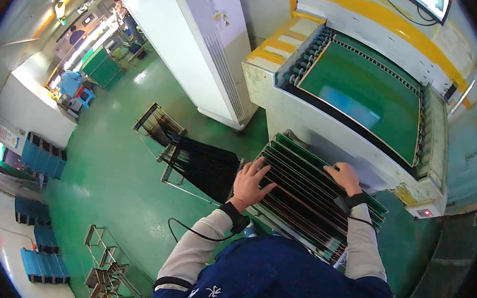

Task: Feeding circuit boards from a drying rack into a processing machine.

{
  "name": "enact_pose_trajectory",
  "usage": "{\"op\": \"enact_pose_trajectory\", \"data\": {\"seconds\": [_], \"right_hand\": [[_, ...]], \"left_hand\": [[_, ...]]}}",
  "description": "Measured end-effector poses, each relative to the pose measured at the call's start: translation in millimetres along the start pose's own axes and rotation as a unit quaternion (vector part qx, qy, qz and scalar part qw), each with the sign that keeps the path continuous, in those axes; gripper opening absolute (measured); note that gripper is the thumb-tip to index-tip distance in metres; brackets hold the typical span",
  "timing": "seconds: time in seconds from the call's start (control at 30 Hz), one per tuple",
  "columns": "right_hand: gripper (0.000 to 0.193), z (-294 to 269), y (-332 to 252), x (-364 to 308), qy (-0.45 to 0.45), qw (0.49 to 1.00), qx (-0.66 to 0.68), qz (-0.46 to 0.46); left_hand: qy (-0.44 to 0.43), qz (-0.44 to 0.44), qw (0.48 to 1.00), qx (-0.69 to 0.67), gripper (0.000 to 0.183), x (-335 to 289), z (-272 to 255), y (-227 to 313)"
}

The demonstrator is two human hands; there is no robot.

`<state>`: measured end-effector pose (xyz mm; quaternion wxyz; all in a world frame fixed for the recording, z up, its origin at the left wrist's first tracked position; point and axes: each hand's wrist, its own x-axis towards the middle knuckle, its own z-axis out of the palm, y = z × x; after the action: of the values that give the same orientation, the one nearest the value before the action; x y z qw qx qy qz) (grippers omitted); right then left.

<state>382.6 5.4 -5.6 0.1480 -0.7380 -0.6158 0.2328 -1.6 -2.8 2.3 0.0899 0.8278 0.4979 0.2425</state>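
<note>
A rack of thin, dark green panels (302, 190) stands upright in front of me, their pale edges in several slanting rows. My left hand (251, 182) is over the left end of these rows, fingers spread and thumb apart, holding nothing I can see. Toward the far right side of the rack, my right hand (346, 177) has its fingers curled at the top edge of a green panel (300, 153). Its fingertips are partly hidden. Both wrists wear black bands, and a thin cord hangs from the left one.
A conveyor machine (329, 134) with rollers and a flat green sheet (366, 97) stands beyond the rack. Left of the rack is another rack of black panels (206, 163). A tall white cabinet (185, 38) rises behind. Metal frames (106, 273) stand at lower left.
</note>
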Motion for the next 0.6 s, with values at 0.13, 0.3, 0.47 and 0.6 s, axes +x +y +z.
{"op": "enact_pose_trajectory", "data": {"seconds": [0.13,0.3,0.47,0.6], "right_hand": [[0.064,0,5,6,-0.009,1.000,-0.011,0.022],[0.066,8,2,2,0.036,0.997,-0.066,0.009],[0.061,9,-3,-2,0.058,0.995,-0.078,0.012],[0.058,10,-7,-5,0.063,0.995,-0.070,0.017]], "left_hand": [[-0.002,-0.005,1.000,-0.012,0.061,0,2,1],[-0.002,0.000,1.000,-0.010,0.060,0,1,-1],[-0.004,-0.003,1.000,-0.020,0.062,-2,-1,0],[-0.035,-0.012,0.999,-0.027,0.065,-3,-1,-3]]}}
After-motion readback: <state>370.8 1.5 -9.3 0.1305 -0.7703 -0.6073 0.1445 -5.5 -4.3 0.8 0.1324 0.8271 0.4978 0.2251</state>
